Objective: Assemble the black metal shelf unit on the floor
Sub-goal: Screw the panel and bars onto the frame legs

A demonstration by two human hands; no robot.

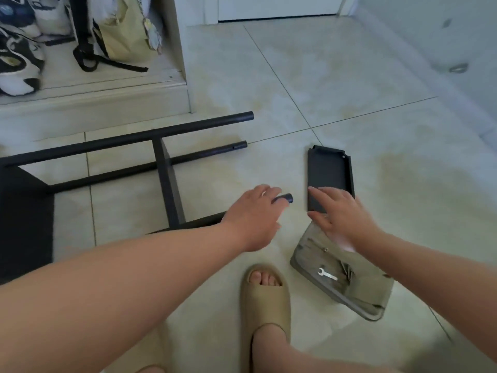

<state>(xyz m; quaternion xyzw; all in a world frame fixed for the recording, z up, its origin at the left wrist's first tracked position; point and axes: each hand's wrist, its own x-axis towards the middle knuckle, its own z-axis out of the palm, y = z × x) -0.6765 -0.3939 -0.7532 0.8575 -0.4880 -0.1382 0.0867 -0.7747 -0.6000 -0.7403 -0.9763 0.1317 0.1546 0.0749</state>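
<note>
Tan slipper (pixel 265 297) nearest; just beyond, L hand (pixel 255 214) curls round tube end (pixel 287 198) of shelf frame (pixel 161 162) lying left, R hand (pixel 341 214) spread, fingers straight, over near end of black panel (pixel 329 170). Best steady the tube, then line up panel notches w/ it. Pale tiled floor (pixel 349 76), wrench (pixel 326 274) on grey pouch (pixel 357 292) near right.

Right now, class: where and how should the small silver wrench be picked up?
Pinch the wrench across its slim shaft from straight above. It lies flat on the grey-green pouch, so only its thin edges offer a grip.
</note>
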